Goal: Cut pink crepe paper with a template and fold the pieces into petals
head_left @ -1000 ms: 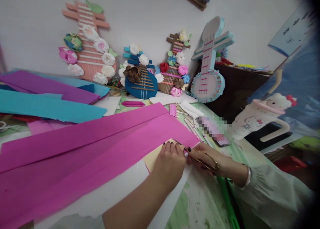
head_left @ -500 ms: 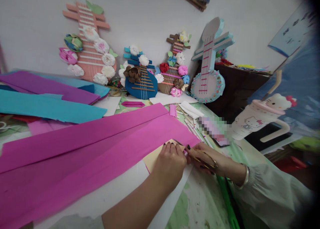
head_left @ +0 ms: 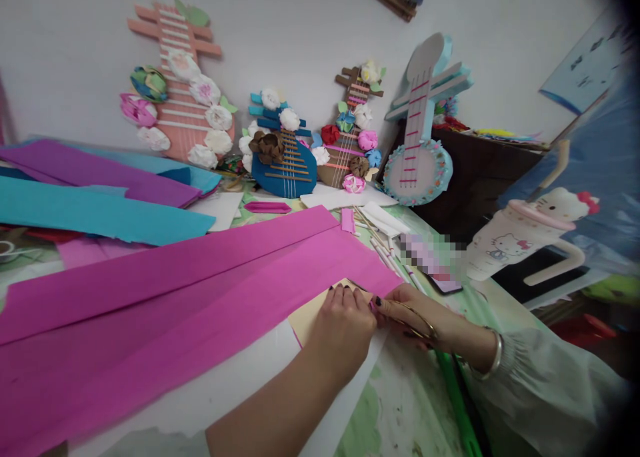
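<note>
Recognizable: 1 brand character
Hello Kitty print (head_left: 514, 246) on side of pale straw tumbler (head_left: 481, 254), Hello Kitty head (head_left: 564, 204) at its rim; on upper-right sheet (head_left: 561, 87), marks (head_left: 598, 44) too blurred to read.

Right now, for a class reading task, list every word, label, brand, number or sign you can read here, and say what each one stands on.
No text can be read in this view.
Pale blue sheet at the upper right: dark marks, too blurred to read.
White cup with a cartoon cat: any lettering is too small to read.
Flat pink item beside the cup: partly pixelated, so nothing there can be read.
</note>
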Available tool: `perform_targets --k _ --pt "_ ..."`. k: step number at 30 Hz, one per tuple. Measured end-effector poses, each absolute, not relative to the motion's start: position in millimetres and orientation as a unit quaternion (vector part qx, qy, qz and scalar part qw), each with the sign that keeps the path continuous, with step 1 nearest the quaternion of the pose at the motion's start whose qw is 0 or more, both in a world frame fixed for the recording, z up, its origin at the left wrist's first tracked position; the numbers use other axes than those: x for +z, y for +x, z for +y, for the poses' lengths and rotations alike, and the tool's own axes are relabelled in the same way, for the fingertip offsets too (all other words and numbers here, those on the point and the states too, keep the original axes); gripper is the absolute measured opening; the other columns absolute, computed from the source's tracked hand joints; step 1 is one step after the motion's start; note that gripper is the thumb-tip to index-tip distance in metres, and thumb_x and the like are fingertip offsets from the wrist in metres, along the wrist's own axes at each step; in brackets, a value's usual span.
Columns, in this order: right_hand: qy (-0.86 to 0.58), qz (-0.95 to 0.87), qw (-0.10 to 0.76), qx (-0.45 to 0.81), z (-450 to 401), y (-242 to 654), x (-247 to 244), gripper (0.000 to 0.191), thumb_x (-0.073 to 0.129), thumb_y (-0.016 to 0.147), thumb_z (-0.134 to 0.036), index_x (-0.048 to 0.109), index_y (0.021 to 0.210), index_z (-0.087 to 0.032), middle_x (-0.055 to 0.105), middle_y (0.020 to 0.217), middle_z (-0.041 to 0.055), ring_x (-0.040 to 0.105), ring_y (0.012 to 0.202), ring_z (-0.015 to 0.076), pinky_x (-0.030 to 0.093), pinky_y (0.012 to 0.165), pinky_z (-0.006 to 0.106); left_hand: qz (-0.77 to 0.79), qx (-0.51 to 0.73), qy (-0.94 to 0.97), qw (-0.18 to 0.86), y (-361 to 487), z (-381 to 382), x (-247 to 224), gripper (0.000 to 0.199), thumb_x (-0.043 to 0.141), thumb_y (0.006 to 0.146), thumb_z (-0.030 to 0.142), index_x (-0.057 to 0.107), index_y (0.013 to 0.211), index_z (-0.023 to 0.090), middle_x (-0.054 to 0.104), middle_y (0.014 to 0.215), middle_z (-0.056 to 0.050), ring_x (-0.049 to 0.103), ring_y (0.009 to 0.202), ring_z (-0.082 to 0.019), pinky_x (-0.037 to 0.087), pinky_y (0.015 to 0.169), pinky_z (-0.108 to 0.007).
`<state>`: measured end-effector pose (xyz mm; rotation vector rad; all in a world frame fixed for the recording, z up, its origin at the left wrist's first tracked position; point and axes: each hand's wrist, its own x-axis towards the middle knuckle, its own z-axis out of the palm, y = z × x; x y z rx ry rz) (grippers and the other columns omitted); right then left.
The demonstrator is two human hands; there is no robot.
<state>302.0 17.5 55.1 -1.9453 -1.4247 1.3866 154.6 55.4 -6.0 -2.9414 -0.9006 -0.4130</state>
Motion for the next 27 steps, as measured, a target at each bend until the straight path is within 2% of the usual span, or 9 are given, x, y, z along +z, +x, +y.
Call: perform_targets --k 5,10,14,21,27 --pt "-0.685 -0.513 0.174 0.487 17.4 302.4 56.7 0.055 0.057 0.067 -0.071 0.05 0.058 -0.016 0.037 0.036 -0.0063 0.033 0.027 0.006 0.018 0.028 0.019 -0.29 -0.137 -0.947 0.017 154.6 55.7 -4.8 0.022 0.044 0.086 0.005 0.062 0.098 0.003 0.065 0.108 -0.021 0.061 0.108 -0.03 0.046 0.097 -0.045" --pt "-0.669 -0.52 0.192 0.495 17.9 306.2 50.1 0.059 0.052 0.07 -0.074 0.052 0.061 -0.016 0.037 0.036 -0.0065 0.032 0.027 0.0057 0.017 0.028 0.019 -0.291 -0.159 -0.943 0.034 154.4 55.0 -7.3 0.028 0.043 0.087 0.005 0.059 0.11 0.001 0.065 0.106 -0.021 0.062 0.107 -0.029 0.047 0.094 -0.045" --pt "-0.667 -0.513 0.203 0.5 17.4 306.4 47.8 0.054 0.055 0.071 -0.069 0.053 0.061 -0.016 0.036 0.036 -0.0075 0.03 0.027 0.0055 0.018 0.028 0.019 -0.293 -0.163 -0.941 0.049 154.8 54.5 -9.2 0.031 0.042 0.087 0.004 0.058 0.113 0.0 0.066 0.106 -0.021 0.061 0.107 -0.028 0.047 0.094 -0.044" --pt "-0.656 -0.509 0.215 0.515 18.6 295.9 58.7 0.055 0.059 0.066 -0.068 0.042 0.048 -0.019 0.032 0.034 -0.0071 0.03 0.027 0.0053 0.016 0.029 0.021 -0.293 -0.183 -0.937 0.051 156.8 52.3 -12.0 0.032 0.043 0.086 0.004 0.057 0.115 -0.001 0.066 0.103 -0.02 0.063 0.104 -0.027 0.047 0.094 -0.041" --pt "-0.657 -0.506 0.217 0.515 19.6 294.7 58.6 0.056 0.06 0.065 -0.068 0.04 0.046 -0.019 0.033 0.033 -0.0068 0.031 0.027 0.0053 0.015 0.029 0.021 -0.281 -0.168 -0.944 0.039 154.9 52.7 -8.3 0.032 0.044 0.085 0.004 0.058 0.114 0.0 0.065 0.105 -0.021 0.062 0.106 -0.028 0.047 0.095 -0.043"
